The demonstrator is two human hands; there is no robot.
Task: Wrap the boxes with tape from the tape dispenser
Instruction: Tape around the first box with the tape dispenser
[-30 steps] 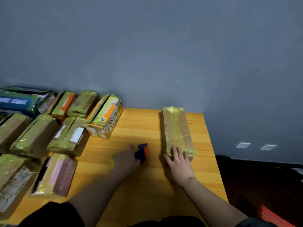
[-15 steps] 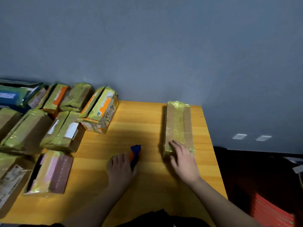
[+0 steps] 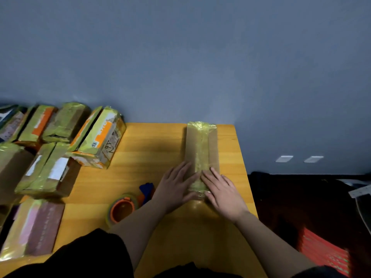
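Observation:
A long brown cardboard box (image 3: 201, 145) with a strip of yellowish tape along its top lies lengthwise on the right part of the wooden table (image 3: 152, 149). My left hand (image 3: 173, 186) and my right hand (image 3: 222, 189) lie flat on the box's near end, fingers straight, one on each side of the tape strip. The tape dispenser (image 3: 128, 205), an orange and blue frame with a roll of yellowish tape, lies on the table just left of my left forearm, with no hand on it.
Several tape-wrapped boxes (image 3: 96, 137) crowd the table's left side, up to the grey wall. One box (image 3: 34, 227) lies at the near left. The table's right edge (image 3: 246, 167) drops to a dark floor with a red object (image 3: 325, 249).
My left hand let go of the tape dispenser and moved right onto the box's near end, beside my right hand. The dispenser now lies free on the table.

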